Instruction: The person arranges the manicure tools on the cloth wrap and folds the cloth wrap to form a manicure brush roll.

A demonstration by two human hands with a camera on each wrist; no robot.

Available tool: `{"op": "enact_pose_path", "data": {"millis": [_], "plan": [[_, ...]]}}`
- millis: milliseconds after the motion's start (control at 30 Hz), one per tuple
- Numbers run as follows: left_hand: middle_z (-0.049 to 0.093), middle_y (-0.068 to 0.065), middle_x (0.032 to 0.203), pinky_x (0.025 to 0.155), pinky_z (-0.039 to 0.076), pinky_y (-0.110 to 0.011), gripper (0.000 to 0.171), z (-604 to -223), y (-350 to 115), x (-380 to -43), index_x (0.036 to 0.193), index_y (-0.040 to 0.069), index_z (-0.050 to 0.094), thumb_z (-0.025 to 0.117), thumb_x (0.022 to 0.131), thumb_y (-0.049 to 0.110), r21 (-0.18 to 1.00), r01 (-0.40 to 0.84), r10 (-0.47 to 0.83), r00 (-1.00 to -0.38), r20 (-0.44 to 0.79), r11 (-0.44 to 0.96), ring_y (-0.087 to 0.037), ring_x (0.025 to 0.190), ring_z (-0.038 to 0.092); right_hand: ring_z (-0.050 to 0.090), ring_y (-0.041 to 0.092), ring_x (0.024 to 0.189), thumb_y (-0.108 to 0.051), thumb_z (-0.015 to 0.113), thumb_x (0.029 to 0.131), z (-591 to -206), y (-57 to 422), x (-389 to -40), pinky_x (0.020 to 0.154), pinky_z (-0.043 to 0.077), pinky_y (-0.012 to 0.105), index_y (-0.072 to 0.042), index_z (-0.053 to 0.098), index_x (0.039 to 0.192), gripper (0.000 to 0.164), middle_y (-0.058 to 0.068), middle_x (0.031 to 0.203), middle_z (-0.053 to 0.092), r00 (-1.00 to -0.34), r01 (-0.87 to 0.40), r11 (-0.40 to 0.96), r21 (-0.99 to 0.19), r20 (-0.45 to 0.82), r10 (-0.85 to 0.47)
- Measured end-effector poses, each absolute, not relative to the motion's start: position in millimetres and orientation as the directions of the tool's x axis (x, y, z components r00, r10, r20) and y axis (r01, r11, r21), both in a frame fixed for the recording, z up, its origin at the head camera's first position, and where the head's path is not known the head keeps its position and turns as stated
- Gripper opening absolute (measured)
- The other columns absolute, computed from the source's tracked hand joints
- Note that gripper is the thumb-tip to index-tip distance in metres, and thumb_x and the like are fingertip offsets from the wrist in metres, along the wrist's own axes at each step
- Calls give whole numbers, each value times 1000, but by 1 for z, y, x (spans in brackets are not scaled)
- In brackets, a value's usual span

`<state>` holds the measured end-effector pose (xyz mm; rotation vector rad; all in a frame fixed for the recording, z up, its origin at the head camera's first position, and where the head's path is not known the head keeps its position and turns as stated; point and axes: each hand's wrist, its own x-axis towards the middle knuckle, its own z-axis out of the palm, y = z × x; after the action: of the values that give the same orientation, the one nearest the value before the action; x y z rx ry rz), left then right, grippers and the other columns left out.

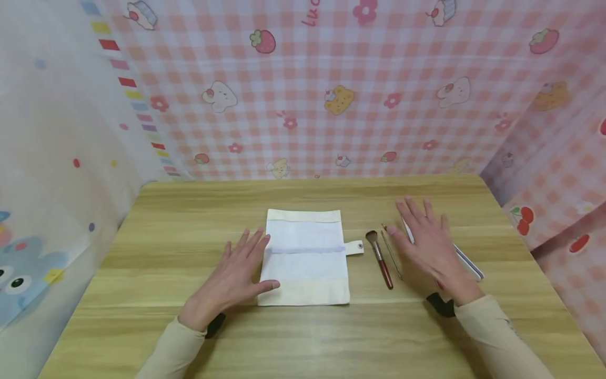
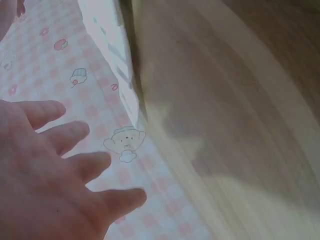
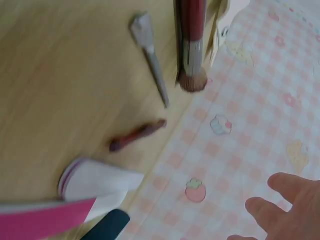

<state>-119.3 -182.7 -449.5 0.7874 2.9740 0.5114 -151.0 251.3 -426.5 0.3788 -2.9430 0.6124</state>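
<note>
My left hand (image 1: 232,281) is spread at the left edge of a white fabric pouch (image 1: 307,268) that lies flat, its thumb overlapping the lower left of the cloth. A short tab with a metal snap (image 1: 354,247) sticks out on the pouch's right. Fingers spread, my right hand (image 1: 428,242) is over a group of slim items and hides part of them. Nearest the pouch lies a makeup brush (image 1: 381,263) with a red handle, then a thin metal tool (image 1: 392,255) with a flat end. Both hands hold nothing.
Around the right hand lie a white tube with dark stripes (image 1: 468,263), a small dark-red stick (image 3: 137,136), a pink-and-white item (image 3: 45,217) and a dark rounded tip (image 3: 107,227). A checked pink curtain (image 1: 307,131) hangs behind the wooden table (image 1: 303,342).
</note>
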Motion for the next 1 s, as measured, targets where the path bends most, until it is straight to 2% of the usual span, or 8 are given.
{"op": "enact_pose_path", "data": {"millis": [233, 367, 467, 600, 833, 1000], "plan": [[22, -13, 171, 116, 22, -72, 101, -453, -185, -117, 164, 7, 28, 73, 90, 60, 353, 477, 512, -859, -8, 805, -43, 155, 19, 6, 53, 154, -50, 41, 109, -423, 276, -152, 108, 3, 85, -9, 29, 164, 70, 22, 168, 23, -964, -262, 857, -444, 167, -208], [25, -14, 170, 114, 26, -73, 98, -456, -188, -117, 162, 6, 32, 75, 90, 57, 346, 489, 528, -849, -24, 801, -44, 154, 23, 10, 56, 152, -46, 43, 110, -423, 292, -155, 110, 8, 83, -3, 32, 161, 68, 26, 165, 28, -965, -261, 840, -476, 152, -214], [28, -15, 168, 113, 29, -72, 96, -457, -190, -118, 161, 5, 34, 75, 90, 56, 337, 501, 541, -840, -30, 797, -44, 153, 26, 12, 57, 151, -45, 44, 110, -424, 306, -157, 113, 14, 79, 0, 33, 160, 68, 26, 165, 29, -970, -243, 837, -489, 110, -217], [31, -15, 167, 113, 30, -71, 96, -459, -193, -119, 161, 5, 35, 75, 90, 55, 332, 509, 551, -834, -39, 794, -44, 152, 28, 14, 56, 151, -48, 41, 111, -423, 322, -158, 115, 17, 75, -1, 28, 162, 71, 26, 166, 26, -979, -186, 849, -495, 18, -204], [33, -14, 167, 114, 31, -69, 96, -460, -194, -120, 161, 5, 34, 76, 90, 54, 334, 512, 557, -829, -49, 792, -44, 151, 31, 29, 56, 145, -56, 40, 109, -427, 343, -162, 113, 25, 73, -2, 28, 162, 77, 31, 162, 30, -982, -116, 880, -461, -79, -171], [34, -14, 166, 114, 31, -68, 95, -460, -193, -120, 160, 5, 36, 76, 89, 54, 333, 518, 565, -823, -58, 788, -45, 149, 33, 38, 57, 139, -57, 44, 107, -429, 352, -165, 109, 30, 74, 0, 32, 160, 79, 35, 157, 36, -977, -92, 892, -443, -135, -168]]}}
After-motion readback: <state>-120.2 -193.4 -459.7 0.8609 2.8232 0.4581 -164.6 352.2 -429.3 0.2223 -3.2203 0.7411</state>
